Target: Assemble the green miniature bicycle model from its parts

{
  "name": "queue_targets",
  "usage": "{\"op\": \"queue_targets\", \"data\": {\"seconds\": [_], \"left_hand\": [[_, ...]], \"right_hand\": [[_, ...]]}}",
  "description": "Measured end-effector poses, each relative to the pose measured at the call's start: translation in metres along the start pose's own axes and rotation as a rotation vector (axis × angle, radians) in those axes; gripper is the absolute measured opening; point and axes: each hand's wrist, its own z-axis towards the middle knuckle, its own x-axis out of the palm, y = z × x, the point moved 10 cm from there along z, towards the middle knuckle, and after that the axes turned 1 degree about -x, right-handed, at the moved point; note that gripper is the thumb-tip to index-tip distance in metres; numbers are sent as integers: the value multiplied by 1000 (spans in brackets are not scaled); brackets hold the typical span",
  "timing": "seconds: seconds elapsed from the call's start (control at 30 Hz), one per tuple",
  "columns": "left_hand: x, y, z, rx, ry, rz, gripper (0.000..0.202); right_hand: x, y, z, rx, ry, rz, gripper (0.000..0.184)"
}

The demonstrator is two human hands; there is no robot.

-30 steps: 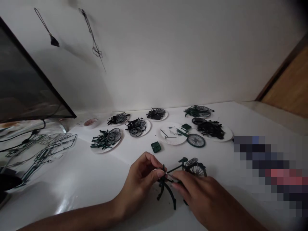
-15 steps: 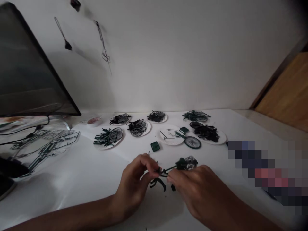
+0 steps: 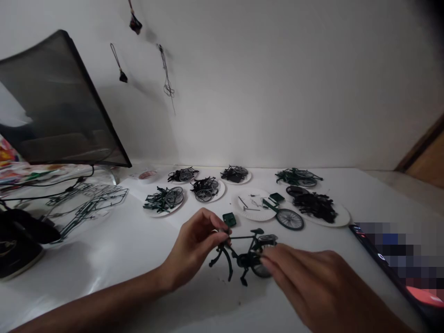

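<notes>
A small dark-green model bicycle [image 3: 243, 260] is held upright above the white table, its side facing me. It has a saddle, a rear rack, a rear wheel and a curved front mudguard, but no front wheel shows. My left hand [image 3: 197, 247] pinches it at the handlebar end between thumb and fingertips. At the rear wheel, the fingers of my right hand [image 3: 305, 280] are pressed together on the bicycle, covering part of that wheel. Just behind my left fingertips lies a small green basket-like part [image 3: 229, 219].
Paper plates with dark bicycle parts line the back, including a green pile [image 3: 163, 200] and a black pile [image 3: 317, 207]. One plate [image 3: 258, 215] holds thin pieces, beside a loose wheel [image 3: 289, 219]. Part frames [image 3: 93, 206] and a monitor [image 3: 69, 106] stand left; a phone [image 3: 378, 259] lies right.
The bicycle has turned so its side now faces me. My right hand has shifted from the frame's middle to the rear wheel. My left hand stays at the front; the view has shifted.
</notes>
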Motion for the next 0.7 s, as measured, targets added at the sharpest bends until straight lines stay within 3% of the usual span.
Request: {"op": "queue_targets", "data": {"seconds": [0.07, 0.1, 0.23, 0.33, 0.53, 0.7], "left_hand": [[-2, 20, 6, -171, -14, -153, 24], [-3, 27, 7, -220, -13, -195, 25], [-7, 45, 9, -318, 16, -281, 28], [-8, 50, 7, -345, 50, -307, 28], [-7, 47, 6, -341, 112, -258, 31], [3, 38, 2, -312, 194, -144, 30]], "right_hand": [[-1, -21, -10, -1, -49, -126, 40], [7, -34, -15, 20, -13, -167, 41], [34, -79, -28, 142, -9, -242, 37], [50, -84, -29, 130, 4, -218, 36], [45, -84, -29, 279, -25, -12, 36], [58, -77, -29, 331, 74, 135, 42]]}}
